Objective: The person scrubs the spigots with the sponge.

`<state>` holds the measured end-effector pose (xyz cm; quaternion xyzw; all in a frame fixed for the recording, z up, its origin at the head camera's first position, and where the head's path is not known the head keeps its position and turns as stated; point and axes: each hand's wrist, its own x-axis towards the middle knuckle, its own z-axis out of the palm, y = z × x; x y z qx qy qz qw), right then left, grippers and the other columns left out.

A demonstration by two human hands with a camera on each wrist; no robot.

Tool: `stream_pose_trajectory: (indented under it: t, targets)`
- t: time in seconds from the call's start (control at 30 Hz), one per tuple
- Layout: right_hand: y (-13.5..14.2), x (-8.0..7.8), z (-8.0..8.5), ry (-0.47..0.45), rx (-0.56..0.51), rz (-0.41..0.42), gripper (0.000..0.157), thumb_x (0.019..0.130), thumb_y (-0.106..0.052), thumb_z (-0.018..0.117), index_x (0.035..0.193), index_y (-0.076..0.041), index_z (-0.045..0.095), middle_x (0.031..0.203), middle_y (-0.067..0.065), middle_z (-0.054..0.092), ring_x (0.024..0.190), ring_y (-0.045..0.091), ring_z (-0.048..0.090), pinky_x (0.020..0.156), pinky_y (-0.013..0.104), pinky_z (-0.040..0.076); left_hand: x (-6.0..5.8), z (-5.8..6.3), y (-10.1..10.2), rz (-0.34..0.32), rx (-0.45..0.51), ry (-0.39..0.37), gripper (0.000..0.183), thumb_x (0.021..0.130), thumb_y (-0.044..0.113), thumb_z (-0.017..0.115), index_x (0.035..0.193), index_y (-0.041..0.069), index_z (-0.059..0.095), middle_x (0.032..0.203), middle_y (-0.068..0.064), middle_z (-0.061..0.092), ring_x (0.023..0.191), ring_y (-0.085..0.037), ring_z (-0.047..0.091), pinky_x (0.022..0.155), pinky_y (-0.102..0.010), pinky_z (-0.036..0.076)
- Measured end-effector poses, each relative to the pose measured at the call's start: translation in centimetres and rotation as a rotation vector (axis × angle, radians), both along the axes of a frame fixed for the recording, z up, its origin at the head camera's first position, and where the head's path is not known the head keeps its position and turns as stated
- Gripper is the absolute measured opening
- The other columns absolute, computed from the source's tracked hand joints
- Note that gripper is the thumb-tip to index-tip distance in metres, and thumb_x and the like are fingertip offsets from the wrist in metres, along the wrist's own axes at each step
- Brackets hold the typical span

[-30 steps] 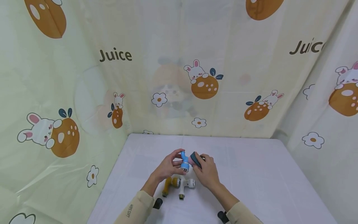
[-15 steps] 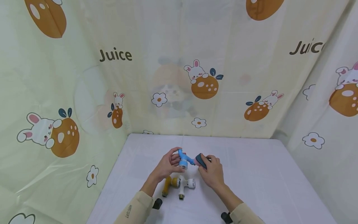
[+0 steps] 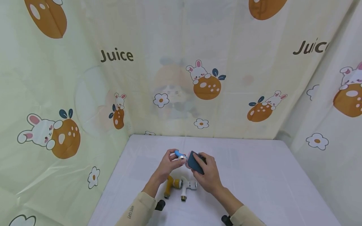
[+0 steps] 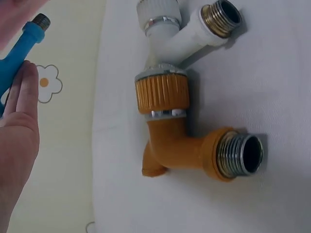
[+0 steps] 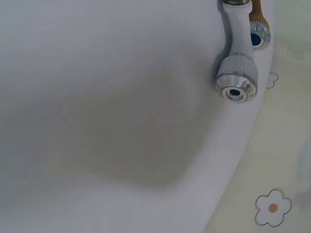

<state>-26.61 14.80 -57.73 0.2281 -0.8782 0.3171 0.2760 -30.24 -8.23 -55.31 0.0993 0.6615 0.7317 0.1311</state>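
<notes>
My left hand (image 3: pixel 164 167) holds a blue plastic tap (image 3: pixel 178 153) above the table, its round chrome-faced knob turned towards me. In the left wrist view, the tap's threaded metal end (image 4: pixel 42 21) sticks out past straight fingers. A sponge (image 3: pixel 195 162), dark teal with a pink side, is gripped in my right hand (image 3: pixel 210 175); its pink side is right at the blue tap. Below the hands, an orange-yellow tap (image 3: pixel 169 185) and a white tap (image 3: pixel 184 189) lie side by side. The right hand is outside the right wrist view.
A white cloth covers the table (image 3: pixel 254 182). Printed curtains (image 3: pixel 234 78) with rabbits and oranges stand behind it and on both sides. Black devices (image 3: pixel 160 205) sit at both sleeve cuffs.
The blue tap has been turned, so its knob end faces me and its spout no longer shows. The sponge moved right off the tap, then back left against it.
</notes>
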Motion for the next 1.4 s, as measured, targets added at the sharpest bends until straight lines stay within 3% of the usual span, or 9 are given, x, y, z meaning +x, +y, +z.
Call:
stream_pose_trajectory:
  t: [0.17, 0.37, 0.57, 0.87, 1.1, 1.27, 1.4]
  targets:
    - [-0.7, 0.4, 0.6, 0.038, 0.193, -0.031, 0.069, 0.086, -0.025, 0.083, 0.150, -0.022, 0.058, 0.148, 0.015, 0.051, 0.130, 0.033, 0.048, 0.101, 0.052, 0.049, 0.1, 0.2, 0.4, 0.052, 0.036, -0.016, 0.067, 0.094, 0.025, 0.078, 0.145, 0.008, 0.038, 0.132, -0.016, 0.067, 0.117, -0.024, 0.072, 0.104, -0.042, 0.056]
    - [-0.5, 0.4, 0.8, 0.000, 0.227, -0.076, 0.066, 0.086, -0.026, 0.084, 0.147, -0.021, 0.061, 0.143, 0.017, 0.056, 0.125, 0.035, 0.054, 0.099, 0.052, 0.053, 0.2, 0.2, 0.5, 0.071, -0.036, 0.017, 0.069, 0.091, 0.028, 0.081, 0.145, 0.009, 0.041, 0.128, -0.014, 0.069, 0.111, -0.022, 0.073, 0.105, -0.043, 0.055]
    - [0.1, 0.2, 0.4, -0.045, 0.168, -0.087, 0.065, 0.084, -0.024, 0.086, 0.145, -0.020, 0.063, 0.139, 0.019, 0.057, 0.122, 0.037, 0.056, 0.094, 0.053, 0.055, 0.4, 0.2, 0.6, 0.076, -0.058, 0.029, 0.069, 0.092, 0.028, 0.080, 0.146, 0.008, 0.041, 0.126, -0.013, 0.069, 0.110, -0.020, 0.073, 0.103, -0.041, 0.057]
    - [0.8, -0.2, -0.7, -0.056, 0.042, -0.077, 0.065, 0.080, -0.022, 0.088, 0.141, -0.013, 0.066, 0.134, 0.020, 0.060, 0.117, 0.036, 0.057, 0.088, 0.052, 0.057, 0.1, -0.1, 0.5, 0.127, 0.047, 0.002, 0.066, 0.092, 0.021, 0.080, 0.144, 0.006, 0.042, 0.119, -0.012, 0.072, 0.102, -0.015, 0.074, 0.097, -0.035, 0.059]
    - [1.1, 0.1, -1.6, -0.130, 0.017, -0.122, 0.064, 0.082, -0.024, 0.088, 0.141, -0.014, 0.066, 0.134, 0.018, 0.061, 0.115, 0.034, 0.057, 0.086, 0.049, 0.056, -0.2, 0.0, 0.4, 0.177, 0.112, -0.040, 0.054, 0.101, 0.025, 0.066, 0.139, 0.007, 0.033, 0.126, -0.019, 0.072, 0.108, -0.018, 0.073, 0.105, -0.043, 0.054]
    - [0.4, 0.3, -0.7, -0.178, -0.130, -0.054, 0.067, 0.089, -0.028, 0.084, 0.149, -0.017, 0.058, 0.138, 0.013, 0.057, 0.122, 0.029, 0.053, 0.092, 0.048, 0.055, -0.1, 0.2, 0.6, 0.140, 0.096, -0.130, 0.069, 0.102, 0.044, 0.063, 0.147, 0.013, 0.019, 0.103, -0.007, 0.060, 0.089, -0.016, 0.066, 0.093, -0.036, 0.057]
    - [-0.6, 0.4, 0.8, -0.146, -0.212, 0.026, 0.069, 0.091, -0.027, 0.082, 0.153, -0.021, 0.053, 0.143, 0.009, 0.053, 0.128, 0.026, 0.050, 0.097, 0.051, 0.054, -0.1, 0.1, 0.8, 0.071, 0.083, -0.172, 0.064, 0.108, 0.058, 0.040, 0.152, 0.018, 0.015, 0.096, -0.003, 0.049, 0.081, -0.017, 0.049, 0.082, -0.030, 0.049]
